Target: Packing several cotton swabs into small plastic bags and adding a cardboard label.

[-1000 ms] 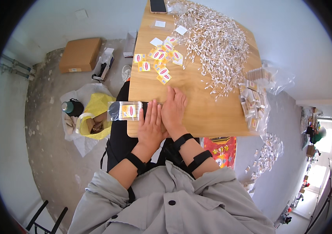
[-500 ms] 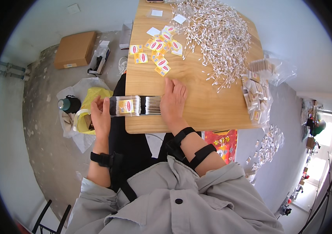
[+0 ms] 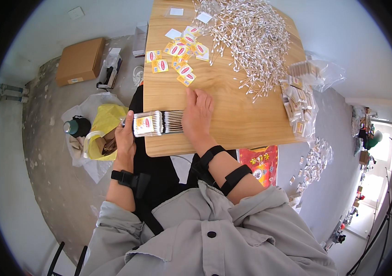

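Note:
A clear packet of cotton swabs (image 3: 152, 123) with a small red-and-yellow label lies across the left front edge of the wooden table (image 3: 233, 115). My left hand (image 3: 126, 138) grips its outer end, just off the table's edge. My right hand (image 3: 197, 115) lies palm down on the table, its fingers over the packet's inner end where the swab sticks show. A big heap of loose white cotton swabs (image 3: 251, 39) covers the far right of the table. Several yellow and red labels (image 3: 180, 57) are scattered at the far left.
Filled packets in clear bags (image 3: 299, 99) sit at the table's right edge. On the floor to the left are a yellow bag (image 3: 106, 124), a dark green flask (image 3: 77, 126) and a cardboard box (image 3: 80, 62). A red printed bag (image 3: 258, 161) lies under the table's front edge.
A second ago both hands pressed together on the packet at the table's edge. My left hand has since slid left off the edge, holding the packet's end; the right stays on the table.

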{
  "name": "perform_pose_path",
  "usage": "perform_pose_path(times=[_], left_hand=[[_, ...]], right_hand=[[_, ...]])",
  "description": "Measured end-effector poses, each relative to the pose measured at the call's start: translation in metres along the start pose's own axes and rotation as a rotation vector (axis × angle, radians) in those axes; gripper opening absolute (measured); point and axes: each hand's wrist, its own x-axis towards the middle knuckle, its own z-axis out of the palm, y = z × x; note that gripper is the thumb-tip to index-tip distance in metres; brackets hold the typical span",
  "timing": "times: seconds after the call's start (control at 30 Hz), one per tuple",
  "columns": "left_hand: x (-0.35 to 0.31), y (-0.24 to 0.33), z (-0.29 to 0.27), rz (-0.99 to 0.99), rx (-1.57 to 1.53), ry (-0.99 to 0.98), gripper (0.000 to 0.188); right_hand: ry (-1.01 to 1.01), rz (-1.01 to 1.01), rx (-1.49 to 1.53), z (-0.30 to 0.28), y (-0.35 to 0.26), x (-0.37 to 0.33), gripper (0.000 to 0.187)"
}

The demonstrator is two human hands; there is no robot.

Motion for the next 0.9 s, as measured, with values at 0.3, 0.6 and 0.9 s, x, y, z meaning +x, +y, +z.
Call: perform_pose_path(times=[0.3,0.6,0.9], left_hand=[[0.009,-0.013,-0.010,-0.027,0.001,-0.040,0.036],[-0.003,0.000,0.005,0.145,0.014,0.008,0.028],[-0.004,0.003,0.006,0.263,0.258,0.138,0.030]], right_hand=[[-0.005,0.004,-0.001,0.003,-0.011,0.001,0.040],[-0.002,-0.008,0.046,0.008,-0.031,0.004,0.037],[-0.063,0.057,0.074,0.017,-0.051,0.002,0.039]])
